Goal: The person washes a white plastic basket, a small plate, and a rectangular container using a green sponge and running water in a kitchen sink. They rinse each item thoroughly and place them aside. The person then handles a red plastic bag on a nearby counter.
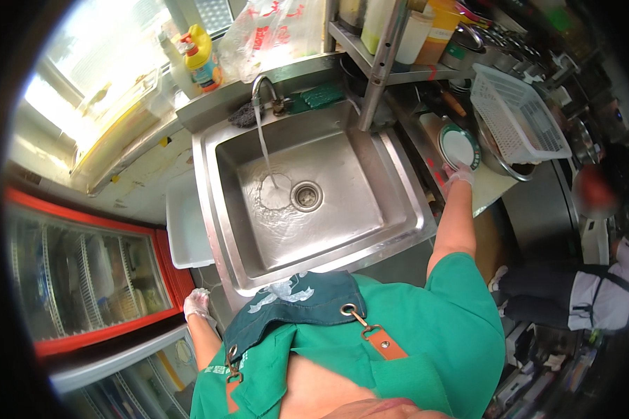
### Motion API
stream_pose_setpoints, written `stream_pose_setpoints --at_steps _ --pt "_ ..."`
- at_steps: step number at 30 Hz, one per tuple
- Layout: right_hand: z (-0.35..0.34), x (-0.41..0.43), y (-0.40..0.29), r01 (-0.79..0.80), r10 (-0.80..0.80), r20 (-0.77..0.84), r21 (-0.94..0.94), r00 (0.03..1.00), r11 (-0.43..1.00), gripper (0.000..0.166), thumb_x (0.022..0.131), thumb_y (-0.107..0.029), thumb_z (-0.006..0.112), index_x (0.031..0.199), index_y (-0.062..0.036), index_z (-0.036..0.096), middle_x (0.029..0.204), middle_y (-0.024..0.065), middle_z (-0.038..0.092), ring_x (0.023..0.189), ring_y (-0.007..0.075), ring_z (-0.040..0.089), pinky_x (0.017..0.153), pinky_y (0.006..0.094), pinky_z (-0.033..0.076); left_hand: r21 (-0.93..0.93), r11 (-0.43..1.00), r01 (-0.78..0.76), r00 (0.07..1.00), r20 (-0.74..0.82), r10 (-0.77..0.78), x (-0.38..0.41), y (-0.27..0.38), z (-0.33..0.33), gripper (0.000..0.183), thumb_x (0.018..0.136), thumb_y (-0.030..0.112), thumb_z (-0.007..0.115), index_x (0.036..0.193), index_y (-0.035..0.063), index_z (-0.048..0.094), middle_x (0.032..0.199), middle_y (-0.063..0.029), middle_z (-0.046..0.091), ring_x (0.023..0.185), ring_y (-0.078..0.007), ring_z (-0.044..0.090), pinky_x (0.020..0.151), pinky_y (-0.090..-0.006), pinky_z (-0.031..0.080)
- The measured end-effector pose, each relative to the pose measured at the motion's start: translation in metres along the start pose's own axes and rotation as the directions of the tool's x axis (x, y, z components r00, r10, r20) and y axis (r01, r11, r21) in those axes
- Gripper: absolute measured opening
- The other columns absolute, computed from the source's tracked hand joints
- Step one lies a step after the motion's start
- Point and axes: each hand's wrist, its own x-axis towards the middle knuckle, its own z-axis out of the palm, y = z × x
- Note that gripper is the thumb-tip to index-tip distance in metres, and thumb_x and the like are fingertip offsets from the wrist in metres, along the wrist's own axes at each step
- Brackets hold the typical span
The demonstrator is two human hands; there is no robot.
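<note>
My right hand (459,177), in a clear plastic glove, is at the near rim of a white plate with a green patterned border (458,146). The fingers grip the rim. At least one more plate shows beneath it, on a pale board (490,186) right of the sink. My left hand (199,305), gloved alike, hangs low beside the refrigerator, and its finger pose is unclear. Between my arms lies a stainless steel sink (340,209). Water runs from the curved faucet (262,86) into the basin, spreading around the drain strainer (306,196).
A white perforated basket (524,120) sits over a metal bowl at right. The shelf post (380,68) stands by the sink's back right corner. A yellow pump bottle (203,57) is behind the sink. Left are a red-framed glass-door refrigerator (99,272) and plastic bin (186,220). Another person (571,293) stands right.
</note>
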Motion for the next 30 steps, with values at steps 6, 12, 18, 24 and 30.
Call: stream_pose_setpoints --at_steps 6,12,18,24,30 --pt "-0.034 0.01 0.031 0.209 -0.197 0.167 -0.058 0.966 0.976 0.025 0.076 -0.007 0.057 0.097 0.0071 0.057 0.088 0.0139 0.062 0.062 0.0233 0.06 0.053 0.0269 0.05 -0.167 0.961 -0.221 0.945 0.205 0.253 -0.037 0.017 -0.026 0.012 0.078 0.008 0.05 0.081 0.0008 0.06 0.07 -0.0068 0.06 0.057 -0.0142 0.054 0.046 -0.0195 0.039" --pt "-0.044 -0.112 0.04 0.073 0.074 0.522 -0.256 0.85 0.964 0.046 0.074 -0.001 0.055 0.119 0.0041 0.046 0.106 0.0133 0.057 0.089 0.0251 0.06 0.061 0.0344 0.051 0.15 0.784 -0.603 0.775 0.344 0.53 -0.198 0.06 0.126 0.034 0.082 0.019 0.061 0.105 0.0004 0.045 0.091 -0.0074 0.051 0.073 -0.0141 0.048 0.063 -0.0267 0.04" --pt "0.03 -0.207 0.105 0.054 0.379 0.736 -0.49 0.561 0.87 0.041 0.065 0.003 0.06 0.105 0.0069 0.052 0.096 0.0121 0.06 0.085 0.0243 0.06 0.078 0.0352 0.051 0.202 0.818 -0.538 0.366 0.93 0.011 -0.249 0.012 0.255 0.077 0.085 0.042 0.056 0.14 0.004 0.018 0.136 -0.0145 0.036 0.121 -0.0252 0.04 0.089 -0.0351 0.043" --pt "0.086 -0.305 0.136 0.233 0.544 0.773 -0.623 0.325 0.747 0.032 0.066 0.003 0.058 0.098 0.0058 0.057 0.087 0.0091 0.063 0.073 0.0167 0.06 0.074 0.0279 0.049 0.106 0.962 -0.253 0.377 0.926 -0.002 -0.22 0.009 0.274 0.045 0.08 0.026 0.062 0.117 0.0027 0.048 0.099 -0.0054 0.058 0.088 -0.0139 0.056 0.073 -0.0273 0.048" --pt "0.128 -0.382 0.15 0.314 0.613 0.769 -0.635 0.18 0.706 0.03 0.076 -0.009 0.061 0.102 0.0039 0.057 0.09 0.0082 0.062 0.076 0.0147 0.06 0.071 0.0255 0.048 0.115 0.951 -0.285 0.573 0.817 0.073 -0.173 0.043 0.232 0.03 0.067 0.002 0.062 0.096 -0.0033 0.059 0.082 -0.0059 0.061 0.072 -0.0109 0.057 0.069 -0.0258 0.049"
